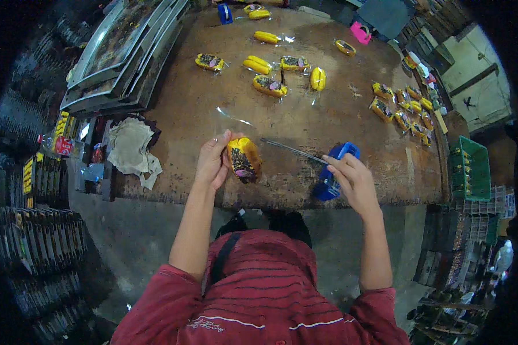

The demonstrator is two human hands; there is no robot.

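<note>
My left hand (214,163) is closed on a yellow bun (244,161) with dark sprinkles and a round purplish label, apparently in clear wrap, held above the table's near side. In my right hand (351,175), a long thin metal tool (293,150) is pinched between the fingers, its tip pointing left toward the bun. Whether it is a blade or a rod I cannot tell. Just beside and partly behind the right hand stands a blue tape dispenser (327,187). A strip of clear film (233,117) lies beyond the bun.
Several wrapped buns (270,85) lie across the brown wooden table (190,126), with a cluster (403,115) at the right. Stacked metal trays (118,54) stand at the far left, near a crumpled cloth (133,146). A pink dispenser (361,33) sits far right; a green crate (471,169) stands off the right edge.
</note>
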